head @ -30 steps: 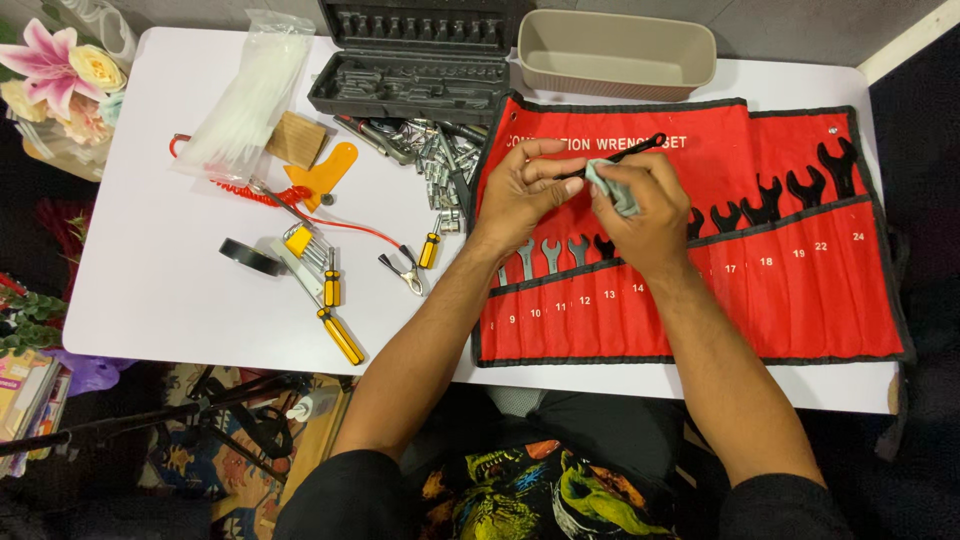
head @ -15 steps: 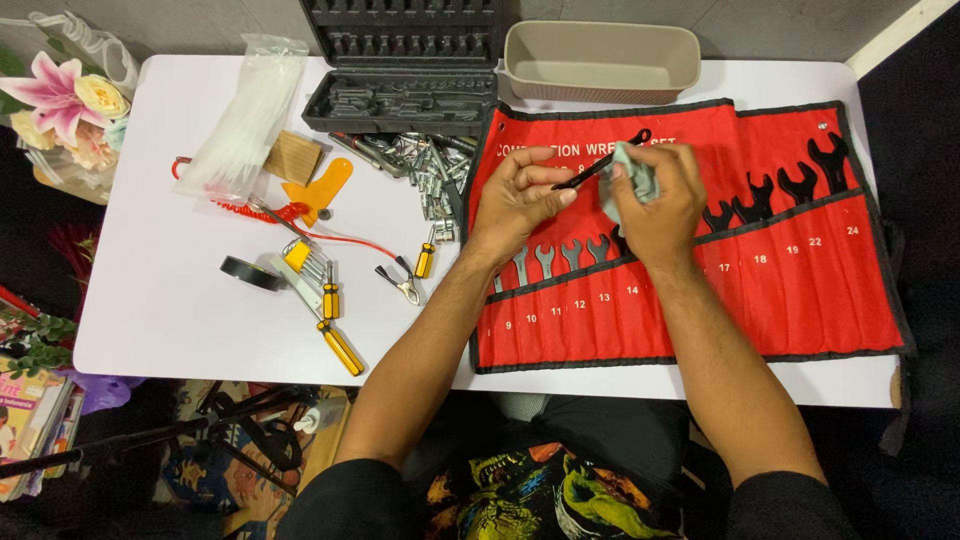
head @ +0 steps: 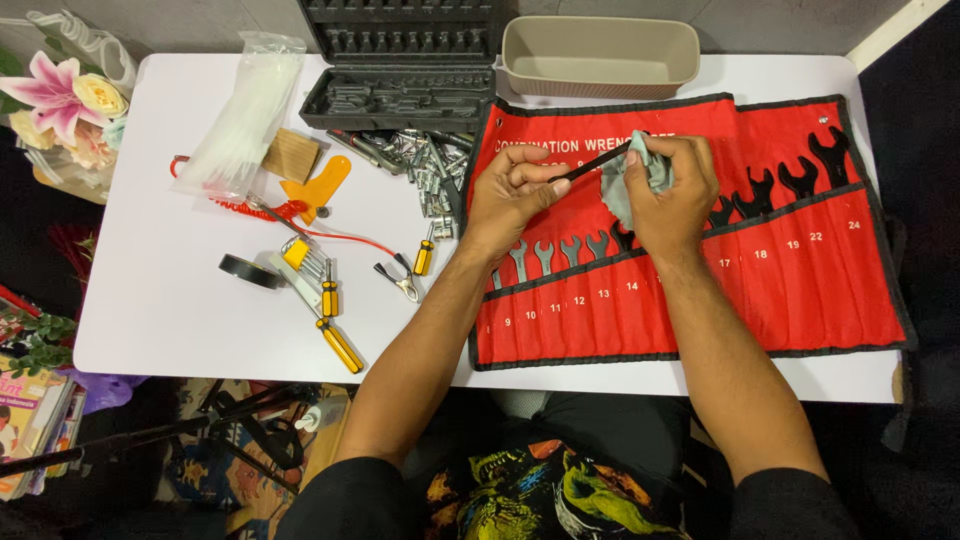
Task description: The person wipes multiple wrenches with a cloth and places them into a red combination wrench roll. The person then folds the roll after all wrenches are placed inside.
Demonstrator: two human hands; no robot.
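My left hand [head: 512,195] pinches one end of a slim black wrench [head: 590,163] and holds it above the red roll-up wrench pouch [head: 700,290]. My right hand [head: 675,195] grips a crumpled grey-green cloth [head: 628,185] wrapped around the wrench's other end. Below the hands, a row of silver wrenches [head: 555,250] sits in the pouch pockets. Black wrenches [head: 790,180] fill the pockets at the right.
On the white table [head: 160,300] lie yellow-handled screwdrivers [head: 335,320], a black tape roll [head: 247,270], pliers [head: 400,280], loose sockets [head: 430,175], a bag of white cable ties [head: 245,115], an open black socket case [head: 405,70] and a beige tub [head: 600,55]. Flowers [head: 60,100] stand at the far left.
Both hands stay together over the pouch with the wrench and cloth. The cloth has shifted a little along the wrench; nothing else on the table moved.
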